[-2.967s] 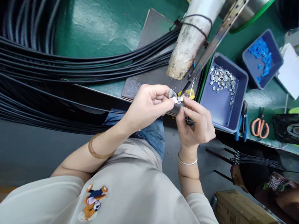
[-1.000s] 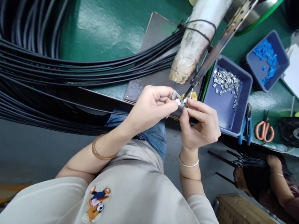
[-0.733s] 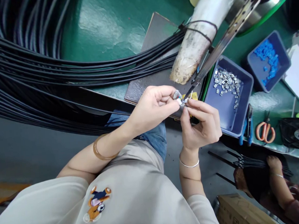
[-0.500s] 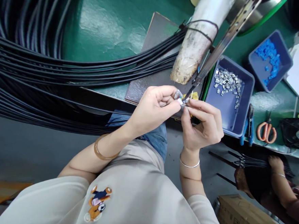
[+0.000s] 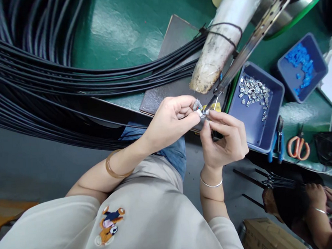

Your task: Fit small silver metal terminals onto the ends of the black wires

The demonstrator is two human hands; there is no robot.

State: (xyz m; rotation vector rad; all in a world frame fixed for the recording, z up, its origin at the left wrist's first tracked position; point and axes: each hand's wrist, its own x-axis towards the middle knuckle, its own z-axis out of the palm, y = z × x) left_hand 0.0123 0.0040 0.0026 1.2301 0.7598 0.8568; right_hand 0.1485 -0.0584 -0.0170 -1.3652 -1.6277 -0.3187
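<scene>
My left hand [image 5: 170, 122] and my right hand [image 5: 224, 141] meet at the table's front edge, fingertips pinched together on a tiny connector piece [image 5: 202, 112] with a white and metallic end. The left thumb and forefinger grip it from the left. The right thumb and forefinger press on it from the right. A thin black cable runs from the left hand back toward the big bundle of black cables [image 5: 66, 78]. Just beyond the fingers lies a yellow part [image 5: 215, 106], partly hidden.
A blue tray [image 5: 275, 111] of small metal clips sits right of my hands, a second blue tray [image 5: 320, 75] with blue parts further right. Blue pliers [image 5: 277, 139] and orange scissors [image 5: 298, 149] lie at the table edge. A taped cone [image 5: 220, 48] holds the cables. Another person's hands [image 5: 325, 200] are at lower right.
My hands have stayed pinched on the same small piece with only slight finger shifts. The other person's hands at lower right have moved.
</scene>
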